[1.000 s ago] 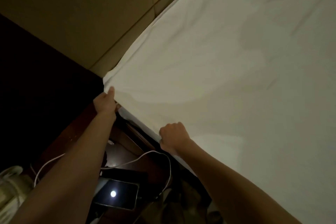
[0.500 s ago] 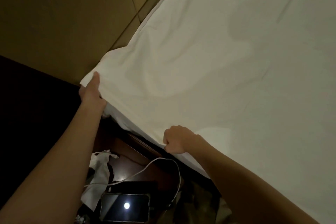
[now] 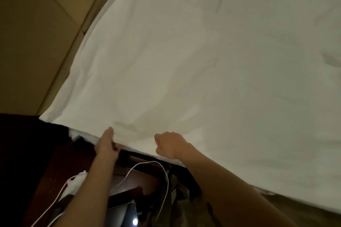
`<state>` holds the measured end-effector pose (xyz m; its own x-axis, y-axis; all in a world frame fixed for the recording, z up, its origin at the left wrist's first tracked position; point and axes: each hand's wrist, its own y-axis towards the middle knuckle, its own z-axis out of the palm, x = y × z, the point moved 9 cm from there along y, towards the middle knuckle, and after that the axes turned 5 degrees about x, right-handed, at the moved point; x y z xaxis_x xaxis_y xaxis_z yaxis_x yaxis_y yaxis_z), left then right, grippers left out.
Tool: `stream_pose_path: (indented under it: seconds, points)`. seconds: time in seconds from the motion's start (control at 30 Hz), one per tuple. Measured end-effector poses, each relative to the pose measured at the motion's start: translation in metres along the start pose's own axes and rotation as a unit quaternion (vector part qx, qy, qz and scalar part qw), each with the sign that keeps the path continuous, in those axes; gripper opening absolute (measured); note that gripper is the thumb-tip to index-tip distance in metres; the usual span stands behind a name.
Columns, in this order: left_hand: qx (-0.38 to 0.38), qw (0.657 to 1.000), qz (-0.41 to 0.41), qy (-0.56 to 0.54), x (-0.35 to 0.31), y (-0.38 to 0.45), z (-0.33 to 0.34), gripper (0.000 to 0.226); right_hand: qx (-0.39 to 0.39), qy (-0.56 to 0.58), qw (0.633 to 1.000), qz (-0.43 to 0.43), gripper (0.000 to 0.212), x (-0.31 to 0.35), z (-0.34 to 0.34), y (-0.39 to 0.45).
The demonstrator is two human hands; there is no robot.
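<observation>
Observed: a white sheet (image 3: 203, 79) lies spread over the bed, filling most of the head view; its near edge runs along the side of the bed from the corner by the padded wall panel (image 3: 36, 33) down to the right.

Left hand (image 3: 106, 143): at the sheet's edge, thumb laid flat on top of the cloth, fingers tucked beneath it, so the edge is pinched between them.

Right hand (image 3: 168, 144): just beside the left on the same edge, well short of the corner; fingers clenched into a fist with the cloth gathered inside, and shallow creases fan out from the grip.

Between the two hands the edge sits taut; left of them a strip of mattress (image 3: 73, 134) shows below the hem.

Below the bed's edge stands a dark wooden bench (image 3: 140, 180); on it lie a white cable (image 3: 162, 177) in a loop, a phone (image 3: 127, 214) (a bright spot of light shows at its lower end) and a crumpled white item (image 3: 77, 180), too dim to identify.
</observation>
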<state>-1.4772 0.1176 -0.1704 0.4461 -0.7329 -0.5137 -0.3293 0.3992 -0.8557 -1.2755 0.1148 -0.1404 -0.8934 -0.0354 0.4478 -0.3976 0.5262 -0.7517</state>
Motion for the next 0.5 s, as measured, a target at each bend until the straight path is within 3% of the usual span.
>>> stream_pose_path:
  seconds: [0.07,0.17,0.3,0.5]
  points:
    - [0.024,0.999,-0.020,-0.014,0.038,-0.023,0.022,0.006,-0.015,0.013,0.999,0.030,0.022,-0.032,-0.011,-0.015]
    - [0.029,0.996,-0.088,-0.001,0.101,-0.055,0.057,0.032,-0.038,0.044,0.996,0.067,0.010,-0.078,-0.030,-0.041]
    - [0.059,0.990,-0.128,0.012,0.177,-0.100,0.105,0.039,-0.063,0.091,0.987,0.120,0.009,-0.142,-0.041,-0.086]
    - [0.068,0.989,-0.132,0.002,0.275,-0.160,0.162,0.047,-0.034,0.085,0.977,0.191,0.022,-0.243,0.020,-0.165]
